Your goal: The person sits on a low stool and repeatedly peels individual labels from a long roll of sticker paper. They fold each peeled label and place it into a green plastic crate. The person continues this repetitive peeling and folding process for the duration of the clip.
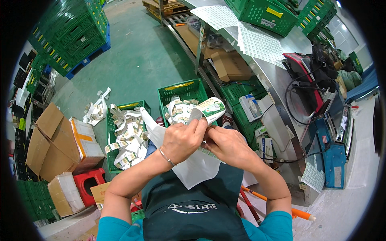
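My left hand (184, 137), with a bracelet at its wrist, pinches a printed plastic bag or film (212, 110) that curls upward, its green and white print facing up. My right hand (227, 143) grips the same film close beside it, the fingertips of both hands nearly touching. White film (196, 171) hangs below the hands over my dark apron, and a white strip runs off to the left. Beyond the hands a green plastic crate (181, 87) holds a heap of printed pieces. Left of it, another green crate (113, 159) is full of tangled white strips with printed labels.
More strips (98, 110) lie on the green floor. Cardboard boxes (54, 144) and a red plastic stool (90, 180) stand at left. A metal table (259, 69) at right bears label sheets (259, 43) and a green crate (268, 15). Stacked green crates (75, 33) rise at upper left.
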`<state>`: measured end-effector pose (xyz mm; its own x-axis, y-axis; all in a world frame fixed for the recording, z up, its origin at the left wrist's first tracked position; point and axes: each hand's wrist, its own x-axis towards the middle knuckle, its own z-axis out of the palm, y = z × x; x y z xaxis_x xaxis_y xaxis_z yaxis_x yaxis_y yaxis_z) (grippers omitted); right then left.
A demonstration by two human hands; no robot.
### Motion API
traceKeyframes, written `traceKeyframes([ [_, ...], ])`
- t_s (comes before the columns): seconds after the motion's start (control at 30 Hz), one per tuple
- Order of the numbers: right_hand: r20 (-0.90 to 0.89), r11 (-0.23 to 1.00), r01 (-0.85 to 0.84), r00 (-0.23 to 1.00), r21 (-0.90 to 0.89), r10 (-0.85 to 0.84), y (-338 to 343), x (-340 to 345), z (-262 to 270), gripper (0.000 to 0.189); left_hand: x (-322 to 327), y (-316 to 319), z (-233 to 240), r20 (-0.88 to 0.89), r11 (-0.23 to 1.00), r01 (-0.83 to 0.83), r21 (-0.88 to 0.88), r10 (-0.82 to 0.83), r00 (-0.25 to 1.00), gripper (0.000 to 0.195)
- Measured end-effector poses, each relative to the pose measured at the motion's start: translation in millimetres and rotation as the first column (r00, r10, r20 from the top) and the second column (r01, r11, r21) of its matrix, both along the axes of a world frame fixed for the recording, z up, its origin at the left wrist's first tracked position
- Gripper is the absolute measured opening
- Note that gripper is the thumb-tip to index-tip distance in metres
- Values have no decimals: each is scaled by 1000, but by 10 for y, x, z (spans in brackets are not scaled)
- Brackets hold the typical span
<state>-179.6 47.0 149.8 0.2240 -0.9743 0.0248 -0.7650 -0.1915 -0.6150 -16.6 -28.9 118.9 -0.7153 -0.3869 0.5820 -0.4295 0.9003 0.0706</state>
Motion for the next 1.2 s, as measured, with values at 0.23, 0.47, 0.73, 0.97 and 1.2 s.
traceKeyframes([
  [0.23,254,995,64,966,-81,-42,119,158,-25,11,-12,-203,-285,-76,921,-120,371,159,984,18],
  [0.47,913,907,145,46,396,-406,42,-377,261,8,326,-572,-323,-386,75,380,922,260,885,31],
  [0.73,789,826,132,249,547,-562,-12,295,-433,17,315,-347,-320,-467,109,458,882,335,818,30],
  [0.97,827,881,309,334,358,-453,-6,566,-438,14,303,-229,-214,-385,323,289,901,291,876,28],
  [1.2,623,801,592,592,95,-512,11,724,-417,19,340,1,-75,-371,590,152,793,271,888,24],
])
